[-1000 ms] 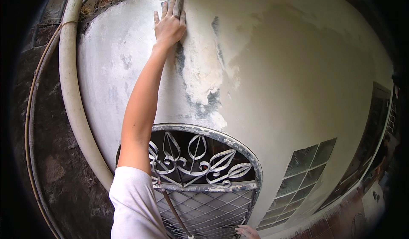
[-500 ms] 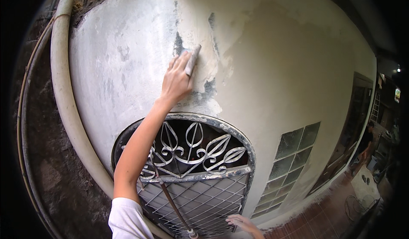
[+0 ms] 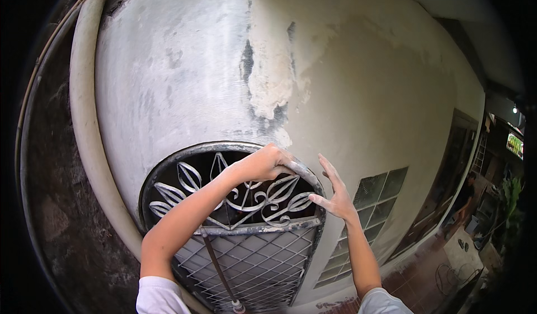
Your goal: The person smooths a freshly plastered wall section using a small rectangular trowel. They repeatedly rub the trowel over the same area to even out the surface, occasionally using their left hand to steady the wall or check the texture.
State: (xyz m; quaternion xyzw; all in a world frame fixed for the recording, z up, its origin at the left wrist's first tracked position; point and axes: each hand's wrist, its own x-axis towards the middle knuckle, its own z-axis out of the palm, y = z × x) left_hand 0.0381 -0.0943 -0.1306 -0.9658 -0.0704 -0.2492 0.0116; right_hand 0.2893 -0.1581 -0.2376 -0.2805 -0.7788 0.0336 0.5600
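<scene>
My left hand (image 3: 267, 163) is closed around a whitish-grey pad (image 3: 301, 168), which looks like a sanding pad, in front of the top of the arched opening. Part of the pad is hidden by the fingers. Just right of it, my right hand (image 3: 335, 193) is raised with thumb and fingers spread, dusted with white powder and holding nothing. Above both hands, the white wall (image 3: 184, 79) carries a patchy cream strip (image 3: 271, 76) with dark grey bare spots. Behind my left forearm is the arched metal gate (image 3: 251, 224), with scrollwork on top and a diamond lattice below.
A thick pale pipe (image 3: 84, 90) runs down the left side. A thin rod (image 3: 218, 266) leans at the gate. Glass blocks (image 3: 372, 202) sit in the wall at right, with a dark door (image 3: 447, 174) beyond. Another person (image 3: 463, 199) is far right, above a tiled floor (image 3: 408, 283).
My left hand has come down and right from the cream strip to the arch's top, still with the pad. My right hand has risen from low by the gate to beside it.
</scene>
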